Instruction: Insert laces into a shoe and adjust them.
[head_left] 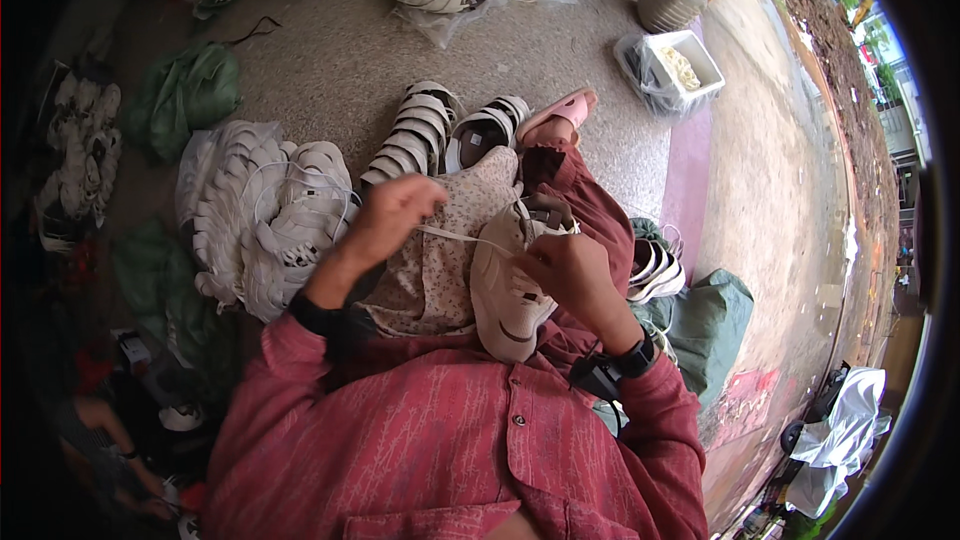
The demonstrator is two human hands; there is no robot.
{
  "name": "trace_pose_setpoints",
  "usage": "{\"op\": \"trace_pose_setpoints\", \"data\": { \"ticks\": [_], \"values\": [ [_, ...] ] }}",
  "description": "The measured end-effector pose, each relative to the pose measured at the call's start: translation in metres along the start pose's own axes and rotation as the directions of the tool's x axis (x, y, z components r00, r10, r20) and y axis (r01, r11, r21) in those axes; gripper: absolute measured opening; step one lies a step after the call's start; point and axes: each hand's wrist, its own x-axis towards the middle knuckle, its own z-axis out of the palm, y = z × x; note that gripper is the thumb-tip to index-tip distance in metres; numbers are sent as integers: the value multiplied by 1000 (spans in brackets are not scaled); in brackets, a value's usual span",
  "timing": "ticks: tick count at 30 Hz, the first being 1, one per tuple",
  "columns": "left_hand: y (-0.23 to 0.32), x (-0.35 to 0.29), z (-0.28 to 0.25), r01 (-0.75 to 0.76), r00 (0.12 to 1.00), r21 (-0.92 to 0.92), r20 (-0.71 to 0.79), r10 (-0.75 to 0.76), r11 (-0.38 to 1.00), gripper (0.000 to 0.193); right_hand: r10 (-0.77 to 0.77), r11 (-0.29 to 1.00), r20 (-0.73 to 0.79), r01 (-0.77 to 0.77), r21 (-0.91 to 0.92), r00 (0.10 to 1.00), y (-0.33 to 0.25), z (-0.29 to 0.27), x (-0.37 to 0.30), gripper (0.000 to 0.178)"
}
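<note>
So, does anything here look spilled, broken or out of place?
Nothing looks plainly spilled or damaged. Only the pale shoe pile on the person's left seems untidy, crowded together in a jumble. The lace stretching from the shoe toward the left hand looks ordinary.

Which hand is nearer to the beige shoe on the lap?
Right. The right hand is at the shoe, over its upper; the left hand is apart from it, to its left.
</note>
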Motion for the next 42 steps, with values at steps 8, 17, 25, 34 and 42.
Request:
{"op": "trace_pose_setpoints", "data": {
  "ticks": [8, 17, 25, 34, 42],
  "values": [
    [1, 9, 58, 32, 892, 142, 443, -92, 989, 25, 58, 987, 38, -63, 147, 998, 7, -4, 4, 26],
    [2, 8, 61, -39, 927, 139, 374, -16, 990, 27, 15, 949, 26, -22, 316, 1000, 15, 3, -8, 26],
    [13, -2, 89, -394, 918, 505, 188, 348, 767, 22, -22, 956, 38, 10, 292, 999, 22, 8, -10, 33],
    [32, 43, 44, -484, 841, 272, 409, 355, 832, 25, -145, 898, 87, 94, 430, 986, 25, -6, -9, 33],
    [23, 82, 50, -394, 612, 53, 761, 218, 918, 28, 2, 843, 30, -18, 537, 1000, 27, 11, -6, 14]
  ]
}}
